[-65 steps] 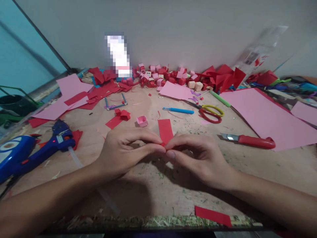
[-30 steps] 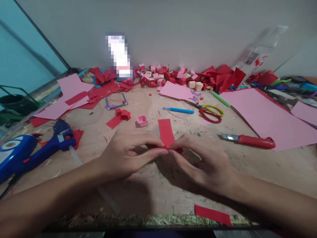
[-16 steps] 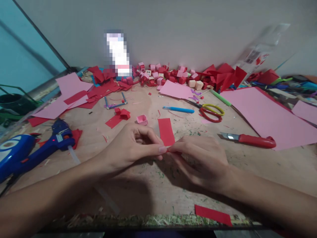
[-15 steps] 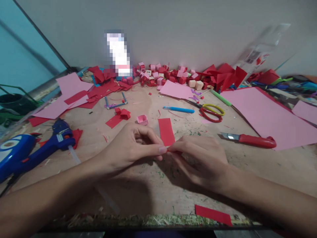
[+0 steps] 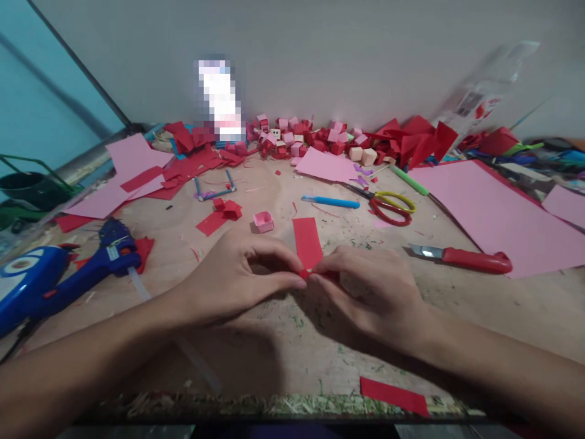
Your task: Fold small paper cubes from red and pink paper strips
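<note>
My left hand (image 5: 249, 268) and my right hand (image 5: 370, 286) meet at the middle of the table, fingertips almost touching. Both pinch a small red paper piece (image 5: 305, 274), mostly covered by the fingers; its folded shape is hard to make out. Just beyond the fingertips a flat red paper strip (image 5: 308, 241) reaches away from me; whether it joins the pinched piece cannot be seen. Behind my left hand sits a small open pink paper box (image 5: 264, 222). To its left lies a folded red paper piece (image 5: 227, 209).
A blue glue gun (image 5: 114, 250) lies at left. Scissors (image 5: 393, 207), a blue pen-like tool (image 5: 331, 202) and a red-handled cutter (image 5: 475, 260) lie beyond and right of my hands. Small paper cubes (image 5: 297, 137) pile along the wall. Another red strip (image 5: 393, 395) rests at the front edge.
The fingertips have shifted slightly on the red paper piece, and my left thumb has dropped a little, so more of the red shows between the hands. The other objects lie as before.
</note>
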Motion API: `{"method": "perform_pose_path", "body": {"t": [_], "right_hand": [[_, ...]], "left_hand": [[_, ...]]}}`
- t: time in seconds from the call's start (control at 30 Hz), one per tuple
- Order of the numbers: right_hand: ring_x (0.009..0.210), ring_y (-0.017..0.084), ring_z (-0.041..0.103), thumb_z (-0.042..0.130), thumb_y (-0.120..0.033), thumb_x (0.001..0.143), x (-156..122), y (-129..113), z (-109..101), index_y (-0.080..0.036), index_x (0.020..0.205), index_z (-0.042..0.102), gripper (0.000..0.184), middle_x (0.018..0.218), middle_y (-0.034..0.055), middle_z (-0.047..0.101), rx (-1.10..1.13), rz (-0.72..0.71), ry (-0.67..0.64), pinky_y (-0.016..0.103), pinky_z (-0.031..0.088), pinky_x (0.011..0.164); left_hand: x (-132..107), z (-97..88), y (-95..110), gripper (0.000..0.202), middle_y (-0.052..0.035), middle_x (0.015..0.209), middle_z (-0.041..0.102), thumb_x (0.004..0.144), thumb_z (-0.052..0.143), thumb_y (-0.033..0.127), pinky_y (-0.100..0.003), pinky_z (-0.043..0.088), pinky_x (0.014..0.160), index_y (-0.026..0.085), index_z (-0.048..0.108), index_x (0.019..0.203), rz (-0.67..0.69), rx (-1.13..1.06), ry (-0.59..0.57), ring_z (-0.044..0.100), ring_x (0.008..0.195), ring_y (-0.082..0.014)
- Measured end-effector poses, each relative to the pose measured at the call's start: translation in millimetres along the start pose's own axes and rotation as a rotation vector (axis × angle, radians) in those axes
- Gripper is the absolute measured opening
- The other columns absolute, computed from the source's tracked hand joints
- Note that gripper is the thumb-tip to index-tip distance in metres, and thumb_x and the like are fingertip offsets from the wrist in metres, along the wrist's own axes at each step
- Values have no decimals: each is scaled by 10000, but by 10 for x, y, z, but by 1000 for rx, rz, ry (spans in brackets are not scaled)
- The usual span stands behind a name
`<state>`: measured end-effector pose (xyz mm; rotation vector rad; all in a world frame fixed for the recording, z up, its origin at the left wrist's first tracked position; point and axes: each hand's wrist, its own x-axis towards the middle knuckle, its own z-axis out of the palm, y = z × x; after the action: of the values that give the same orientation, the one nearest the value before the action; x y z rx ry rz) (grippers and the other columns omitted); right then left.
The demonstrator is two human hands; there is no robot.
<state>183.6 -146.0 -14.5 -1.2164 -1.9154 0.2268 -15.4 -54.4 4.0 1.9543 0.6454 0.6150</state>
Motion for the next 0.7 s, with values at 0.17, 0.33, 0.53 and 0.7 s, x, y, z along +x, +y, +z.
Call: {"method": "perform_pose_path", "body": {"t": [0.17,0.33,0.53,0.7], "right_hand": [[538,96,550,627,-197,956,17,3,-6,-155,819,683,154,663,13,676,41,32,-17,229,392,522],[538,93,557,612,-167,944,48,-38,-21,-147,825,688,143,653,8,670,81,54,-31,219,408,535],[530,106,568,589,-141,936,37,-28,-22,-162,814,673,150,669,26,697,50,25,-23,229,413,526],[564,121,609,599,-133,939,43,-24,-38,-181,858,665,115,705,31,722,77,-28,23,235,457,555]], "left_hand": [[-10,13,-32,52,5,762,791,839,740,173,-196,556,656,183,776,803,192,154,72,713,669,-124],[-29,51,-54,60,6,762,781,845,713,155,-189,570,651,180,759,816,222,170,113,709,667,-123],[-37,41,-40,54,5,773,781,835,744,119,-162,563,672,167,756,814,225,129,85,720,694,-114],[-38,36,-21,93,-4,796,786,865,736,86,-163,553,684,150,754,800,300,66,-49,720,697,-108]]}}
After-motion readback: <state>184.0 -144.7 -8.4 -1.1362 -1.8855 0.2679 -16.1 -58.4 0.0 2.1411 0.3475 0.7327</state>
